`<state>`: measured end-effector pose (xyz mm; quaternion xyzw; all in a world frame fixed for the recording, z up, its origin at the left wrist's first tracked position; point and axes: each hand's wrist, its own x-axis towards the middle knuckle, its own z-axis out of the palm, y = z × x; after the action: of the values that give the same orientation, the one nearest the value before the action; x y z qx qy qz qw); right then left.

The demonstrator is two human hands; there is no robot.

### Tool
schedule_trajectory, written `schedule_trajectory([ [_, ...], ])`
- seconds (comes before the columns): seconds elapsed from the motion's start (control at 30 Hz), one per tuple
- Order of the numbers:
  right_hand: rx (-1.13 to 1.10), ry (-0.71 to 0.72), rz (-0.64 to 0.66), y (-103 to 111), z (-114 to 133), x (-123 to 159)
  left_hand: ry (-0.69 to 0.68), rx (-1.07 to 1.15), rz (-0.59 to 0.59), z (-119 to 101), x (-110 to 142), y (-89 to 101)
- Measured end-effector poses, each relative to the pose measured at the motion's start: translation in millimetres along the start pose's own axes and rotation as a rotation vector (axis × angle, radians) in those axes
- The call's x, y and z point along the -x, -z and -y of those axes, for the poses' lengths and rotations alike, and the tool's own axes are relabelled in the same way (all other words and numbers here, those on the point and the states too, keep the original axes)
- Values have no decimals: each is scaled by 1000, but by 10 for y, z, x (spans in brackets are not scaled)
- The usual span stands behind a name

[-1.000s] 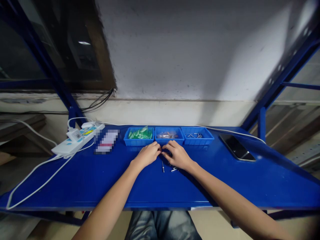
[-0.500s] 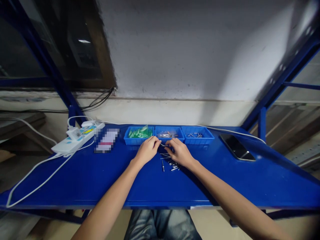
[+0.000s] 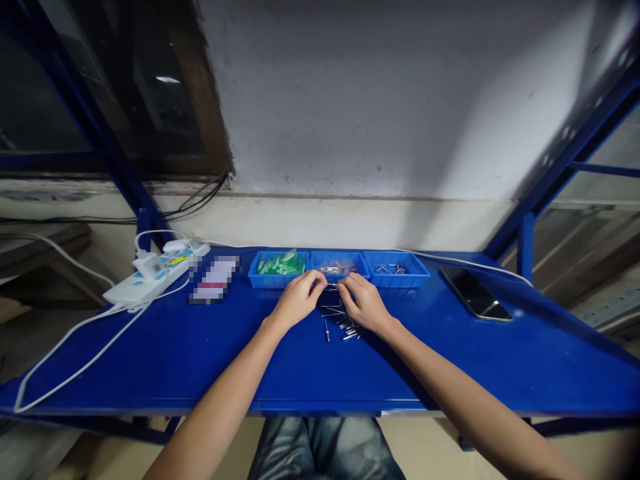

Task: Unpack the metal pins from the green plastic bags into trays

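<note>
My left hand (image 3: 300,297) and my right hand (image 3: 363,300) face each other over the blue table, just in front of the bins. Both are closed in a pinch, and a thin metal blind rivet (image 3: 331,287) spans the small gap between the fingertips. Below and beside my right hand lies a pile of blind rivets (image 3: 350,328), partly covered by that hand. One loose rivet (image 3: 327,330) lies a little to the left of the pile.
Three blue bins stand in a row: one with green pieces in a clear bag (image 3: 281,264), one with bagged metal parts (image 3: 336,267), one with loose metal pins (image 3: 390,269). A phone (image 3: 475,293) lies right; a power strip (image 3: 155,277) with white cables lies left.
My right hand has moved slightly right and its fingers have shifted, with the rivet now more level between the hands. The left hand has barely moved.
</note>
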<state>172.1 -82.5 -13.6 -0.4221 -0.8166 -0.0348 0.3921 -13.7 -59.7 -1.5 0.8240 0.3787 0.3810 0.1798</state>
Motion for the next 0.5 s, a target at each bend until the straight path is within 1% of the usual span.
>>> schedule_trajectory([
  [0.1, -10, 9, -15, -16, -13, 8, 16, -12, -5, 0, 0, 7],
  [0.3, 5, 77, -42, -2, 4, -8, 40, 6, 17, -20, 13, 0],
  [0.4, 6, 63, -108, 39, 3, -34, 57, 43, 17, -27, 18, -17],
  [0.5, 16, -12, -238, 140, -95, -59, 64, -27, 24, -11, 24, -30],
])
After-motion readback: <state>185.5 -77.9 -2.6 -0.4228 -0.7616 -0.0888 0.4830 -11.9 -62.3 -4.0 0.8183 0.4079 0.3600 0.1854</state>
